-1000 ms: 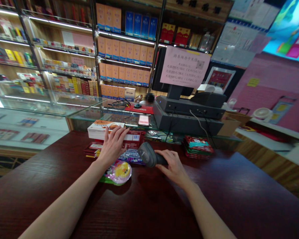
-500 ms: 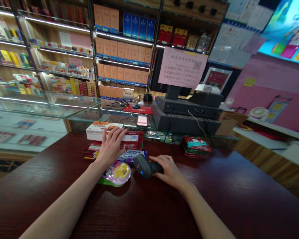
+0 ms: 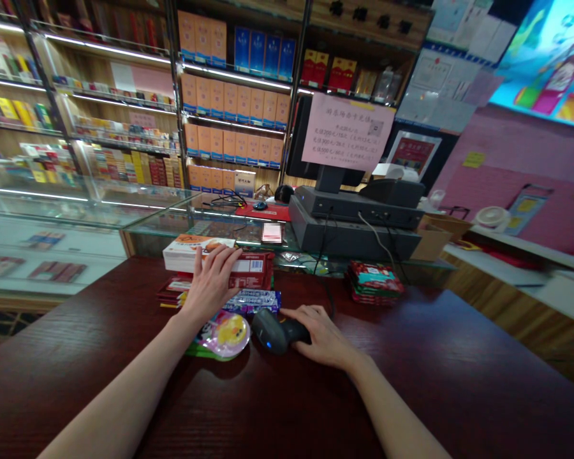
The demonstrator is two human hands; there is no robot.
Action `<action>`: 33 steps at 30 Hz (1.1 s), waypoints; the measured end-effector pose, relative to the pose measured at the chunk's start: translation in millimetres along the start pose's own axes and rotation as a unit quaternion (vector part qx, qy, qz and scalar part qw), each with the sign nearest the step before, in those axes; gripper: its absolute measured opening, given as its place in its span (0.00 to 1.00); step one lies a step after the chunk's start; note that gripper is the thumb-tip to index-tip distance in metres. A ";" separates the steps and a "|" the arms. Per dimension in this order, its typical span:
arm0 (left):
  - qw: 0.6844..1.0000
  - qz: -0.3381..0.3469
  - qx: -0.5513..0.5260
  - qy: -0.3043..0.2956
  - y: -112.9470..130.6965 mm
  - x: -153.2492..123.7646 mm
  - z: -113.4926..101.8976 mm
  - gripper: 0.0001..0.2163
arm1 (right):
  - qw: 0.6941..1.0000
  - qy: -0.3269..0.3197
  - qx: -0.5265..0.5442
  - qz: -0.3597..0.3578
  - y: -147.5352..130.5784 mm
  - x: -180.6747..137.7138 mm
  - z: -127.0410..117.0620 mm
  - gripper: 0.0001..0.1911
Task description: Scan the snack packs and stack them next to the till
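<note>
The right hand's (image 3: 323, 335) grip is closed around a barcode scanner (image 3: 270, 333), at or just above the worktop (image 3: 268, 414). Beyond and left of the scanner, the left hand (image 3: 210, 280) spreads loosely over a red packet (image 3: 257, 276). Scanning seems underway; the next move likely calls for steady aim.

One barcode scanner (image 3: 275, 335), one white-and-orange box (image 3: 182, 255), one monitor (image 3: 296, 143) bearing one pink sign (image 3: 347, 132), one computer mouse (image 3: 259, 206), one white fan (image 3: 491, 218) (singles, all of them); on one shelf (image 3: 236, 75), three orange boxes (image 3: 203, 41) and four blue boxes (image 3: 257, 51).
</note>
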State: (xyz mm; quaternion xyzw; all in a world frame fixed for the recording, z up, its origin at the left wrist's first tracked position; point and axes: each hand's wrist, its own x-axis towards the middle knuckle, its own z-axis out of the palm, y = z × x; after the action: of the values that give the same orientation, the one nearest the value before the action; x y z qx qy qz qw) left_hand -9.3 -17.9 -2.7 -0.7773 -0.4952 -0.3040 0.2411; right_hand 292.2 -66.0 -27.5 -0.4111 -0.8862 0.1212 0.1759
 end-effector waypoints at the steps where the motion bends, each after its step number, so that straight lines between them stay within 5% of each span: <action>1: 1.000 0.001 0.001 0.001 0.0 0.1 0.0 0.39 | 1.000 0.000 0.002 -0.001 0.4 -0.3 0.2 0.34; 12: 1.000 0.009 0.000 0.003 0.8 0.5 1.2 0.38 | 0.999 0.002 0.054 0.008 -0.2 -1.4 -10.2 0.27; 20: 1.000 0.020 -0.005 0.005 5.0 1.7 -1.5 0.38 | 0.991 0.090 0.090 0.032 13.4 7.1 1.7 0.19; 26: 0.998 0.050 -0.031 0.012 13.3 4.8 -3.8 0.40 | 0.948 0.213 0.226 0.072 16.0 21.1 7.4 0.20; 33: 0.996 0.078 -0.042 0.022 27.2 8.6 -13.1 0.39 | 0.902 0.253 0.332 0.106 11.9 33.9 9.1 0.22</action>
State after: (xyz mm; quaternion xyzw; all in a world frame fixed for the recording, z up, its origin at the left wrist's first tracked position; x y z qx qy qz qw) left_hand 15.3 -32.1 10.5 -0.8161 -0.4144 -0.3219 0.2423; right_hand 276.3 -33.0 -32.8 -0.4371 -0.6715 0.3189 0.5063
